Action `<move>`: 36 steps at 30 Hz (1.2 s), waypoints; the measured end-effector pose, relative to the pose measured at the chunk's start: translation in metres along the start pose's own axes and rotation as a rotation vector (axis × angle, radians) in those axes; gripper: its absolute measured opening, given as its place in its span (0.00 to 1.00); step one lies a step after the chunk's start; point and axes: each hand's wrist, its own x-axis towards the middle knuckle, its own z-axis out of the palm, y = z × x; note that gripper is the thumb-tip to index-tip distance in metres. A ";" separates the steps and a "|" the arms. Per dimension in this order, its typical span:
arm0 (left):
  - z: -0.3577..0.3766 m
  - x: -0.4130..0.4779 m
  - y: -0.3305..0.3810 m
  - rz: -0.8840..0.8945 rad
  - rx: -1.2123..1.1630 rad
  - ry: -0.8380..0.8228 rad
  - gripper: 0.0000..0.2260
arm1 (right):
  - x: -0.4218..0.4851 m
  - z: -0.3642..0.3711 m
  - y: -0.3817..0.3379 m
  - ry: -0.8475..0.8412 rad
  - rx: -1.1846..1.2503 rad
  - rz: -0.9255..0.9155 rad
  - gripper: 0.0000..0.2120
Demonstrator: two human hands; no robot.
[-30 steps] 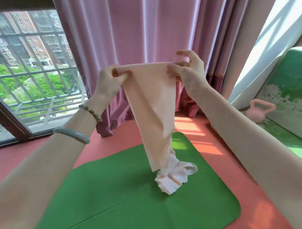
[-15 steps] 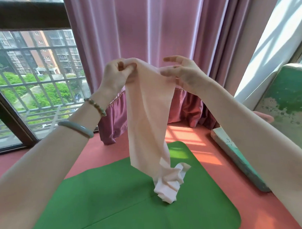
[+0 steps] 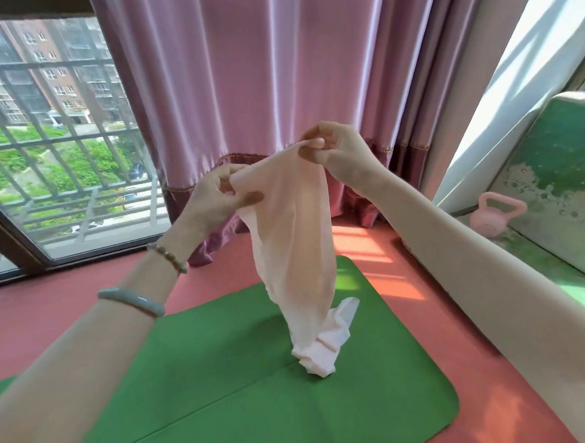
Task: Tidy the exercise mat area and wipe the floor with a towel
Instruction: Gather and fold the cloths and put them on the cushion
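A pale pink towel [image 3: 295,254] hangs from both hands above the green exercise mat [image 3: 224,382]. My left hand [image 3: 214,197] pinches one top corner between thumb and fingers. My right hand [image 3: 338,146] pinches the other top corner, a little higher and further away. The towel's upper edge sags between the hands. Its lower end lies crumpled on the mat near the middle.
The mat lies on a red floor [image 3: 55,312]. Pink curtains [image 3: 262,73] hang behind, with a barred window [image 3: 49,137] at left. A pink kettlebell [image 3: 495,214] stands at right beside a worn green padded block [image 3: 555,179].
Both hands have dropped lower and drawn closer together, the left below the right. The towel's top edge is now slack, and more cloth rests on the mat.
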 end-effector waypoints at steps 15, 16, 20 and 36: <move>0.098 -0.085 -0.189 -0.291 0.236 -0.324 0.44 | -0.013 0.041 0.025 -0.066 0.413 0.030 0.07; 0.102 -0.088 -0.193 -0.267 0.263 -0.352 0.41 | -0.015 0.043 0.023 -0.064 0.437 0.041 0.09; 0.113 -0.097 -0.222 -0.466 0.163 -0.246 0.33 | -0.019 0.042 0.004 -0.078 0.634 0.043 0.09; 0.023 -0.038 -0.168 -0.274 0.500 0.252 0.12 | -0.115 -0.061 0.143 -0.406 0.419 0.456 0.07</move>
